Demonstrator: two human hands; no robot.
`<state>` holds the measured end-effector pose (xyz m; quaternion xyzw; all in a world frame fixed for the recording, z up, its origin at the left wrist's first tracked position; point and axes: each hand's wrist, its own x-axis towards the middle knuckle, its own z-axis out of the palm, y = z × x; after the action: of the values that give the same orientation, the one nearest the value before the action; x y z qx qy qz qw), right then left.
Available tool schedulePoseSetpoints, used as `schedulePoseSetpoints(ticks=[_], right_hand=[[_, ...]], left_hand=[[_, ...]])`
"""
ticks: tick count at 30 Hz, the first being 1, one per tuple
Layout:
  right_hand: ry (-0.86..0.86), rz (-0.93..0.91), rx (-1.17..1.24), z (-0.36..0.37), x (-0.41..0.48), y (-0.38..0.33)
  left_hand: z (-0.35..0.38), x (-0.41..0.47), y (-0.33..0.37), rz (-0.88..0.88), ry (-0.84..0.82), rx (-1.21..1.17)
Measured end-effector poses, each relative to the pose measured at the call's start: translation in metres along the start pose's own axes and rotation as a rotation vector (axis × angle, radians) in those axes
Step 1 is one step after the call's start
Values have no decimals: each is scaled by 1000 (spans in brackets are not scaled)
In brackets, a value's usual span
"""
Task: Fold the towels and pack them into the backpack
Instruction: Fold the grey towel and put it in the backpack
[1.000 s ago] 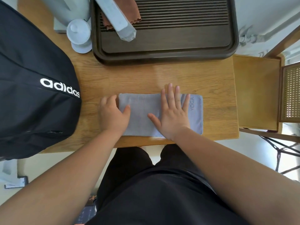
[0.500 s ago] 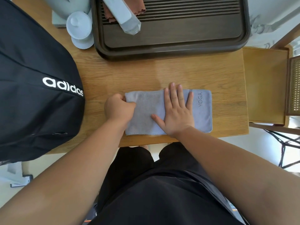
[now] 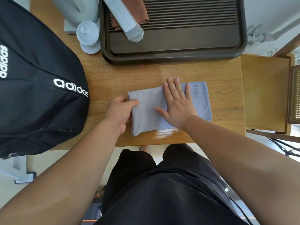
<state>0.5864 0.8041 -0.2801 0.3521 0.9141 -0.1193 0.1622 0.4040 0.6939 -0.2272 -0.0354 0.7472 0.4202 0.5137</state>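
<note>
Folding is half done: left hand (image 3: 121, 111) pinches the grey towel (image 3: 149, 109) near the tabletop's front edge, right hand (image 3: 176, 103) lies open on it; backpack (image 3: 37, 88) waits.

Both forearms are bare from the lower frame edge to the wrists; no sleeve, watch, band or ring is visible on either. Left hand (image 3: 121, 111) and right hand (image 3: 177, 105) are ungloved, fingernails short and unpainted where they show. Lower body is covered by a black garment (image 3: 162, 192) of smooth, slightly glossy fabric with soft folds, dividing into two legs at the table edge. One small white tag (image 3: 226, 189) sits on its right side.
</note>
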Motion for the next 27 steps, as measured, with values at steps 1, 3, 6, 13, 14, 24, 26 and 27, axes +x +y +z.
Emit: schedulePoseSetpoints(ticks=[1,3,6,13,14,24,26,27], right_hand=[[20,15,38,-5,-1,6],[73,70,116,-14,-9,20],[176,163,209,-26,-32,49],[114,13,523,-21,-64,119],[78,17,581,-22,-66,124],[-269,74,942,-38,-74,156],[-254,87,982,-35,-72,157],[-243,74,975,-34,-72,157]], left_hand=[[3,-3,3,41,19,27],[11,-14,11,130,47,86],[30,-32,24,242,80,171],[115,-52,36,387,52,342],[129,-50,34,393,65,371],[237,-25,10,379,50,613],[238,-21,8,356,26,644],[236,-20,8,342,7,635]])
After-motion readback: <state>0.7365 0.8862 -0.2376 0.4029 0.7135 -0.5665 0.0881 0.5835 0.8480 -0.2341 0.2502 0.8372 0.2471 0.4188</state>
